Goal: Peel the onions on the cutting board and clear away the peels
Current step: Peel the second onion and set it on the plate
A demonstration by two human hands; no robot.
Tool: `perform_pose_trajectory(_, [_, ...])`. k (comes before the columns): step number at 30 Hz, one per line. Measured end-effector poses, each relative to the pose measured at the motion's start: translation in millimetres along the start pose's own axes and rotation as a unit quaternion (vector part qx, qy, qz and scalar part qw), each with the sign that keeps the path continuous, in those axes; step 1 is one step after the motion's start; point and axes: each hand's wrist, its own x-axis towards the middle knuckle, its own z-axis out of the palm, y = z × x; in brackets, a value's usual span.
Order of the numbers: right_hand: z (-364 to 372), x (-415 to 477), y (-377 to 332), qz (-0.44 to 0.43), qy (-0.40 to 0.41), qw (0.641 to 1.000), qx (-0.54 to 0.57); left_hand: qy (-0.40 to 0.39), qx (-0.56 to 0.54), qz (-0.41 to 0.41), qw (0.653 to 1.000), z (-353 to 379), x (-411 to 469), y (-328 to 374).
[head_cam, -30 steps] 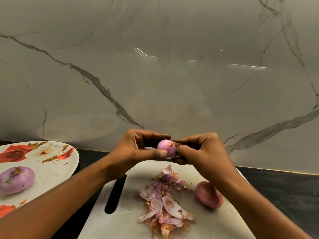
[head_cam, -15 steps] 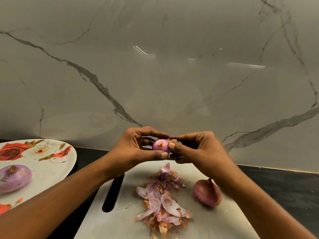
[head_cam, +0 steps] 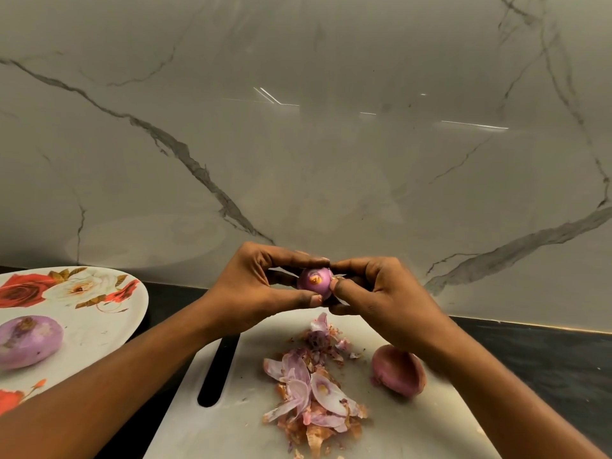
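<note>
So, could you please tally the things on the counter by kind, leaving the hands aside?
Onion: 3
Plate: 1
Board: 1
Peel pile: 1
Total: 6

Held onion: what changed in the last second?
The small onion was turned between the fingers, its root end now facing the camera; left hand and right hand kept their grip. Peel pile, unpeeled onion on the cutting board and peeled onion on the plate stayed.
</note>
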Motion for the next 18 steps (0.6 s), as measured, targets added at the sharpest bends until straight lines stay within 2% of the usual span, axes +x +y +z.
perform_pose_trajectory(6, [1.3, -2.0, -0.4, -0.016, 0.034, 0.999, 0.014, 0.001, -0.010, 0.024, 1.000, 4.1, -1.8, 4.6])
perform_pose_trajectory(9, [1.6, -1.2, 0.9, -0.016, 0.073, 0.997, 0.025, 0.000, -0.051, 0.022, 0.998, 4.7, -2.0, 6.4])
perform_pose_trajectory(14, [-3.5, -1.3, -8.2, 0.036, 0.081, 0.979, 0.184, 0.010, -0.123, -0.003, 0.992, 5.3, -0.4, 9.4])
perform_pose_trajectory(18, [-3.3, -2.4, -11.5, 0.062, 0.078, 0.968, 0.231, -0.021, -0.145, -0.044, 0.988, 0.4, 1.2, 5.7])
